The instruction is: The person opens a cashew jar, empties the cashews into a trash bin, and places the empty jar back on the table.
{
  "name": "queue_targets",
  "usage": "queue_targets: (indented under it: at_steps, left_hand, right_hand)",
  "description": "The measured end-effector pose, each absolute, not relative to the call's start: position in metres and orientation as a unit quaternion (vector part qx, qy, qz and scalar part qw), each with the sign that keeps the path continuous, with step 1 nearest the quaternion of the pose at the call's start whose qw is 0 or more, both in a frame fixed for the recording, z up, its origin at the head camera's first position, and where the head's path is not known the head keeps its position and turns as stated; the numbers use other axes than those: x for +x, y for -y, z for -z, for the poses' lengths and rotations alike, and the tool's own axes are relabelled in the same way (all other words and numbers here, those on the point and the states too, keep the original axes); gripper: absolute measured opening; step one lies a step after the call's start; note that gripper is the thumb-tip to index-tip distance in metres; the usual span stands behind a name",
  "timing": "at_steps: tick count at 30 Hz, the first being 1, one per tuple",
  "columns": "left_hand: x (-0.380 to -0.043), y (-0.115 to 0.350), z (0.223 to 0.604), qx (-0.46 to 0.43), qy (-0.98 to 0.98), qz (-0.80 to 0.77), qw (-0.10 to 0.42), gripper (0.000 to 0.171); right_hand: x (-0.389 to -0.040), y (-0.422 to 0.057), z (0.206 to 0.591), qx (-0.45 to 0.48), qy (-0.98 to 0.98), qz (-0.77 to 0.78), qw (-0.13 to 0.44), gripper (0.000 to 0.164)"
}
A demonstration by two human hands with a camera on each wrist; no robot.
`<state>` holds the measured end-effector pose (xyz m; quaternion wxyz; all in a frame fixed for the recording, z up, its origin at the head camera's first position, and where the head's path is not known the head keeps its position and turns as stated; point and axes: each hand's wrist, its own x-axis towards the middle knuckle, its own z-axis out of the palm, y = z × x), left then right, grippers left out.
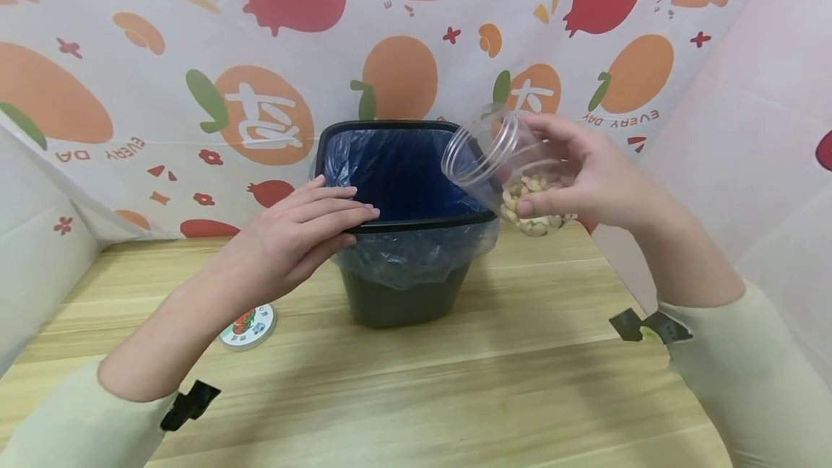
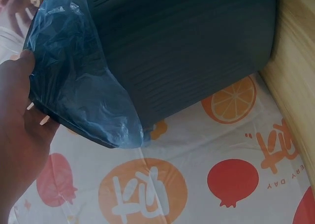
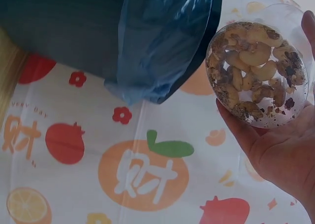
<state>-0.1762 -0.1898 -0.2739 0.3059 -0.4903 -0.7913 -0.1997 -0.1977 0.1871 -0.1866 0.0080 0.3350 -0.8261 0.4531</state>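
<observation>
A dark trash bin [image 1: 406,295] lined with a translucent blue bag [image 1: 416,258] stands upright on the table. My left hand [image 1: 292,237] holds its near-left rim, fingers reaching over the edge and thumb on the outer side. In my right hand [image 1: 585,172] is a clear plastic jar [image 1: 477,154], tilted with its uncapped mouth toward the bin's right rim. Cashews [image 3: 256,61] lie in the bottom of the jar, with dark and crumbly bits among them in the right wrist view.
A round white lid-like disc [image 1: 248,327] with a red and green picture lies on the wooden table [image 1: 416,396], partly behind my left forearm. A fruit-printed sheet [image 1: 416,6] hangs close behind the bin. Pale walls stand on both sides.
</observation>
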Motion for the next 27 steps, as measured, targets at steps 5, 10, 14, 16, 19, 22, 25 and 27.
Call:
queue_targets:
  at_steps: [5, 10, 14, 16, 19, 22, 25, 27]
  left_hand:
    - [-0.175, 0.19, 0.273, -0.487, 0.792, 0.205, 0.305, 0.034]
    - [-0.175, 0.192, 0.275, -0.485, 0.79, 0.217, 0.306, 0.034]
    - [-0.176, 0.192, 0.276, -0.484, 0.791, 0.219, 0.303, 0.035]
    - [-0.176, 0.192, 0.277, -0.481, 0.794, 0.217, 0.301, 0.036]
    - [-0.175, 0.191, 0.277, -0.481, 0.794, 0.217, 0.303, 0.038]
    - [-0.176, 0.189, 0.277, -0.482, 0.791, 0.221, 0.305, 0.038]
    - [-0.176, 0.188, 0.278, -0.479, 0.794, 0.221, 0.302, 0.038]
    - [-0.176, 0.188, 0.278, -0.476, 0.795, 0.222, 0.304, 0.034]
  right_hand:
    - [-0.21, -0.187, 0.18, 0.316, 0.854, -0.412, 0.012, 0.08]
    - [-0.22, -0.186, 0.178, 0.305, 0.865, -0.397, 0.007, 0.082]
    - [-0.226, -0.185, 0.177, 0.3, 0.873, -0.385, 0.003, 0.08]
    - [-0.228, -0.184, 0.175, 0.3, 0.876, -0.377, -0.002, 0.08]
    - [-0.232, -0.182, 0.171, 0.299, 0.884, -0.359, -0.007, 0.081]
    - [-0.235, -0.181, 0.169, 0.299, 0.891, -0.341, -0.008, 0.084]
    - [-0.237, -0.18, 0.167, 0.298, 0.896, -0.328, -0.007, 0.085]
    - [-0.239, -0.179, 0.166, 0.3, 0.898, -0.322, -0.008, 0.086]
